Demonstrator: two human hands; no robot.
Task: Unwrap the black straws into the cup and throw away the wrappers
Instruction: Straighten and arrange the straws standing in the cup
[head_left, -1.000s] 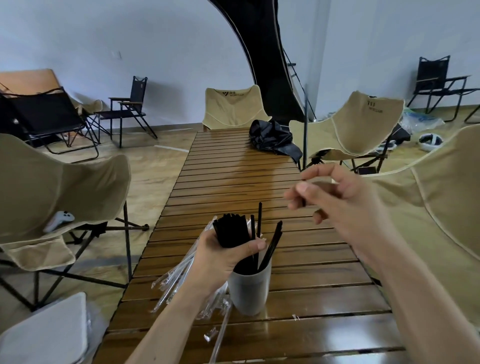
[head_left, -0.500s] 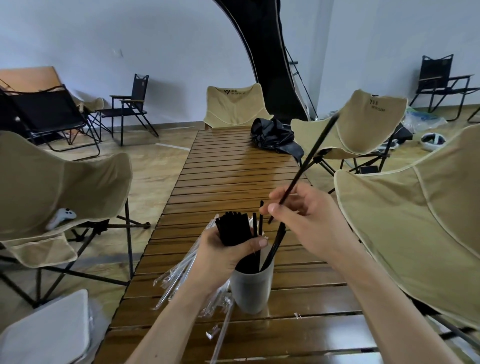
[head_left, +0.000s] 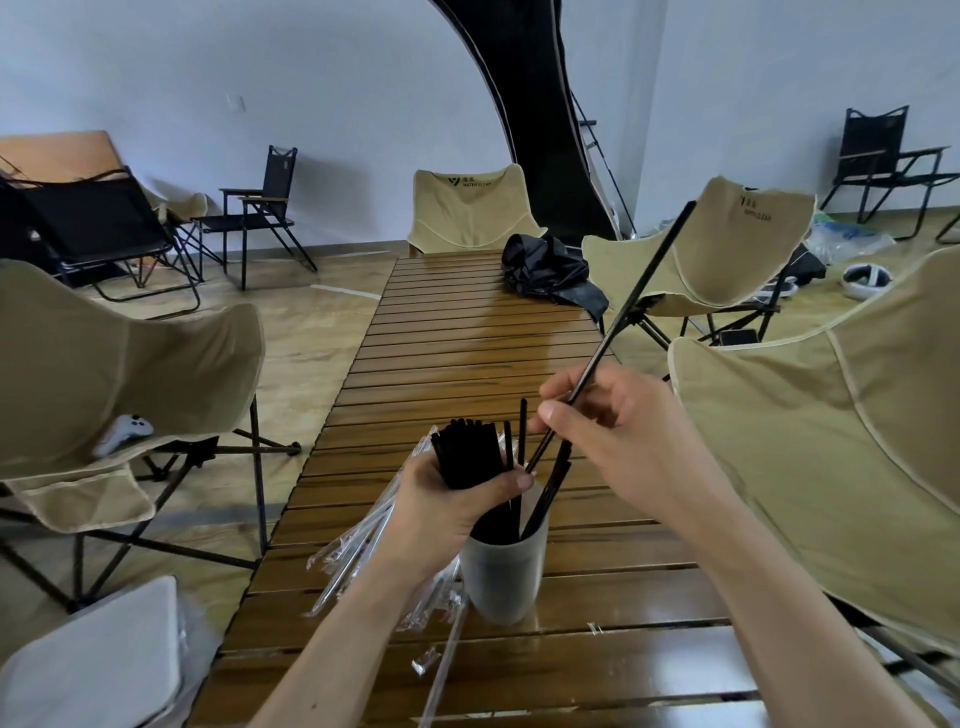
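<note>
At the near end of a slatted wooden desk (head_left: 467, 338), your right hand (head_left: 618, 436) pinches a single black straw (head_left: 623, 317) between thumb and fingertips, its lower tip angled down toward the grey cup (head_left: 501, 577) and its upper end pointing up to your right. Your left hand (head_left: 441, 519), just beside the cup, has its fingers curled round a thick bundle of black straws (head_left: 467, 460), with empty clear wrappers (head_left: 358, 551) trailing below the palm. Only a few loose straws stand in the cup, so the job looks early to midway: whether the bundle is bare or wrapped cannot be told, and wrappers and torn scraps (head_left: 427, 666) on the desk are yet to be thrown away.
</note>
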